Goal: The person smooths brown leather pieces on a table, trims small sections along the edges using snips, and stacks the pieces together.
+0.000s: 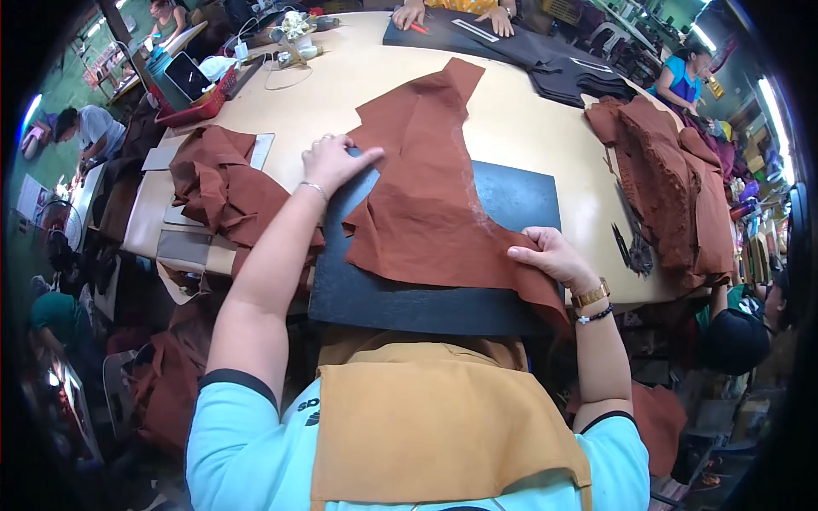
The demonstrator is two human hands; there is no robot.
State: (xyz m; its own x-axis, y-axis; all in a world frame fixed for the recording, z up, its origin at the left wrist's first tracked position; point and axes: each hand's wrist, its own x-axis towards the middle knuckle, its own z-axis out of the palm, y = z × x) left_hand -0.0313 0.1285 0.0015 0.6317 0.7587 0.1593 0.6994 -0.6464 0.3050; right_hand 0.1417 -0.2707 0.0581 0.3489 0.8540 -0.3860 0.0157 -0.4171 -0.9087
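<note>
A rust-brown cut cloth piece lies across a black board, with one curved edge marked by whitish chalky traces. My right hand grips its lower right part between thumb and fingers, and the cloth's corner droops past the board's front edge. At the cloth's left edge, my left hand is palm down, thumb stretched out over the edge and apart from the fingers. Its fingertips are partly hidden, and no hold on the cloth is visible there.
Crumpled rust cloth lies left; a cloth pile lies right beside black-handled snips. A red basket holds a phone. Across the table, another person's hands rest on dark fabric.
</note>
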